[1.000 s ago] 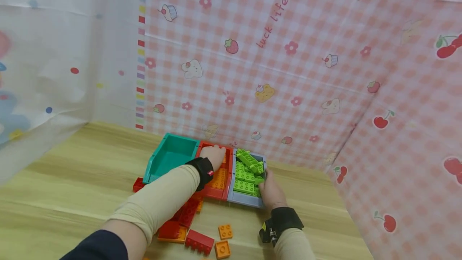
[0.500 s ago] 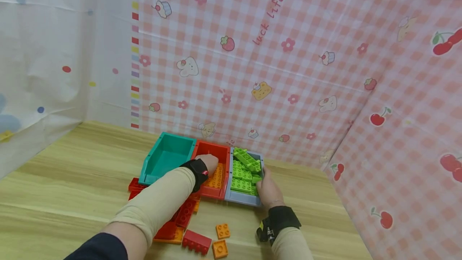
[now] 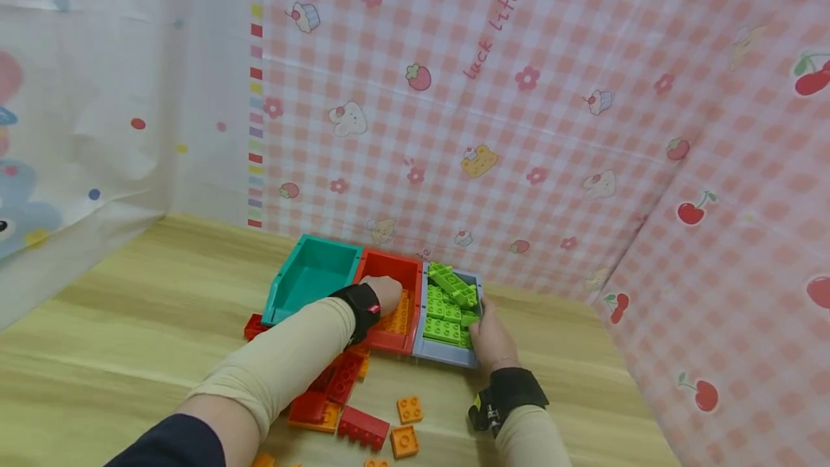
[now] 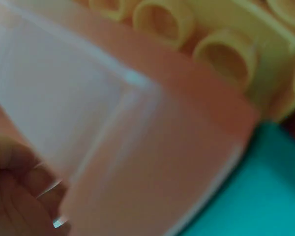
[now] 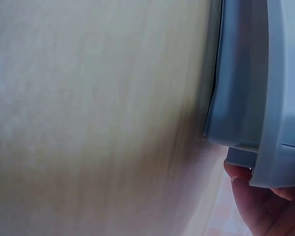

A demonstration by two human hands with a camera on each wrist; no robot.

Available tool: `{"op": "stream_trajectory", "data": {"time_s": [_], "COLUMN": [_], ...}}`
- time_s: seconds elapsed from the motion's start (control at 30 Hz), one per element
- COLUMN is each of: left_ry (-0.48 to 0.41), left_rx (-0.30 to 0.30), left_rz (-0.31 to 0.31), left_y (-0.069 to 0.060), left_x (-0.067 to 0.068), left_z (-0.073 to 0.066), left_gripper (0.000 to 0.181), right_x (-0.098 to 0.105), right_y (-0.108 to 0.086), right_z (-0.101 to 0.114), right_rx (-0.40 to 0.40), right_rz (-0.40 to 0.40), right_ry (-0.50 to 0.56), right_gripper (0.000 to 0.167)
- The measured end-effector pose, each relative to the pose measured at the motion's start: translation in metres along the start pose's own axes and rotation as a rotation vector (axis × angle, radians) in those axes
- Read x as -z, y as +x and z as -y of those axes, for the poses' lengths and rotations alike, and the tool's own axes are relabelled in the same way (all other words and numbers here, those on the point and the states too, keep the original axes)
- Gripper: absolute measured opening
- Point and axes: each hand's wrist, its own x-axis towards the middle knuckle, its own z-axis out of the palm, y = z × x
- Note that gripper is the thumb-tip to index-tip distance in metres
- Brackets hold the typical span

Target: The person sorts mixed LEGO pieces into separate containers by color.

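Observation:
My left hand (image 3: 387,294) reaches into the red bin (image 3: 398,343), over the orange bricks (image 3: 397,317) lying in it. The wrist hides part of that bin, and the fingertips are out of sight in the head view. In the left wrist view, bent fingers (image 4: 27,182) show at the lower left beside the blurred bin wall, and what they touch is hidden. My right hand (image 3: 493,336) grips the right side of the grey bin (image 3: 447,354), thumb over the rim. Several light green bricks (image 3: 444,308) fill this bin, a long one lying aslant on top.
A teal bin (image 3: 318,272) stands left of the red one, all three in a row before the checked cloth (image 3: 421,128). Loose red bricks (image 3: 363,429) and orange bricks (image 3: 409,409) lie on the wooden table (image 3: 583,395) in front, some under my left forearm.
My left hand has moved down and nearer inside the red bin, from its far right side towards its middle. The right hand keeps its hold. The head view has shifted slightly.

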Motion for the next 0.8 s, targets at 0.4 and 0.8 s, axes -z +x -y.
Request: {"op": "stream_trajectory", "data": {"time_s": [0.4,0.8], "left_ry": [-0.129,0.082], "left_rx": [-0.005,-0.414], "left_rz": [0.015,-0.268], "left_y": [0.011,-0.076], "left_x": [-0.01,0.016], "left_z": [0.009,-0.006], "left_gripper": [0.031,0.015], "right_x": [-0.002,0.0], "right_y": [0.002,0.0], "right_z": [0.002,0.0], "right_rx": [-0.004,-0.004], "right_rz": [0.026,0.032], "right_ry": [-0.011,-0.013], "right_gripper": [0.058,0.059]}}
